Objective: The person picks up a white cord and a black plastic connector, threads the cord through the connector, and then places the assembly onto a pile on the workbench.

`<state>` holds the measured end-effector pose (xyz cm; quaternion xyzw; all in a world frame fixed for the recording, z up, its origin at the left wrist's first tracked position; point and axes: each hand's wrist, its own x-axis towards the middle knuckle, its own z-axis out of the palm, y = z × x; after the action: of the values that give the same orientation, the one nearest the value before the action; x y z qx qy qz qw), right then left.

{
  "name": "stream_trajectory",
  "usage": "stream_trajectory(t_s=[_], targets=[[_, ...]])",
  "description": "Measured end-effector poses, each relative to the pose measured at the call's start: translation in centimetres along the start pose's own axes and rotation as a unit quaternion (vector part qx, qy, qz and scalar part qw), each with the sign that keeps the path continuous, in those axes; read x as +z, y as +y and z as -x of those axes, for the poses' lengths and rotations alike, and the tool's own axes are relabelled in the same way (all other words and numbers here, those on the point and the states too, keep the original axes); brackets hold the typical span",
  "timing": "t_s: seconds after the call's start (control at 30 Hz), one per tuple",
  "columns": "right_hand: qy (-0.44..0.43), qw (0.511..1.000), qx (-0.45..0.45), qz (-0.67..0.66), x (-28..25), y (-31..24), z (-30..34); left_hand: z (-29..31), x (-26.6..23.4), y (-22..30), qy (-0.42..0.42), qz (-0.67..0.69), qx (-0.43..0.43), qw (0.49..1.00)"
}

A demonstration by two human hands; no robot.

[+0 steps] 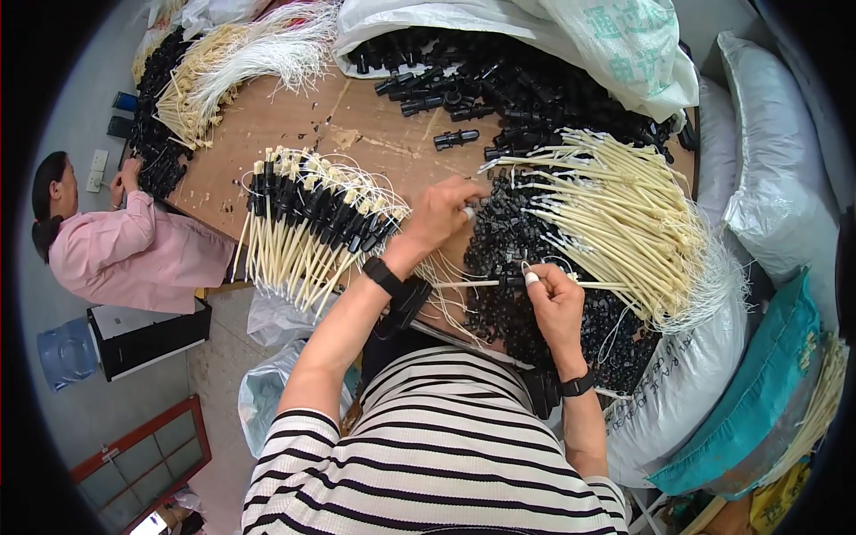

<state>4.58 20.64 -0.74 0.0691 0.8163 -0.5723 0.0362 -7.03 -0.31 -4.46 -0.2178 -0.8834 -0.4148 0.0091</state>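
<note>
My left hand (pixel 443 210) is at the left edge of a pile of small black plastic parts (pixel 499 230), fingers bent together at the tips; whatever they pinch is too small to make out. My right hand (pixel 557 303) is closed over the pile's near part, pinching a thin cream tube (pixel 473 283) that carries a black piece and lies crosswise. A white cord loops up beside the thumb. White wraps cover a digit on each hand. Left of my left hand lies a row of cream tubes fitted with black connectors (pixel 308 227). A bundle of bare cream tubes (pixel 615 223) lies right of the pile.
Large black connectors (pixel 526 98) spill from a white woven sack (pixel 624 53) at the back. More tubes and white cords (pixel 241 67) lie far left, near a co-worker in a pink top (pixel 125 241). Full sacks (pixel 771 169) and a teal bag (pixel 758 401) crowd the right side.
</note>
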Motion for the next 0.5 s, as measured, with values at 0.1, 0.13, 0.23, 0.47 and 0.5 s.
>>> stream_trajectory(t_s=[0.1,0.13,0.23,0.47,0.5], targets=[[0.021,0.992,0.086,-0.093,0.0,0.5,-0.4,0.9,0.1,0.5,-0.006,0.097,-0.118,0.988],[0.022,0.992,0.086,-0.093,0.2,0.5,-0.6,1.3,0.2,1.4,-0.007,0.187,-0.155,0.97],[0.023,0.988,0.103,-0.113,1.0,0.1,-1.0,3.1,1.1,5.5,-0.003,0.3,-0.155,0.941],[-0.033,0.952,0.125,-0.279,1.8,-0.3,-0.7,4.8,2.2,7.6,0.047,0.23,-0.07,0.97],[-0.037,0.954,0.126,-0.27,1.6,-0.4,-0.9,4.5,2.2,7.7,0.042,0.235,-0.081,0.968]])
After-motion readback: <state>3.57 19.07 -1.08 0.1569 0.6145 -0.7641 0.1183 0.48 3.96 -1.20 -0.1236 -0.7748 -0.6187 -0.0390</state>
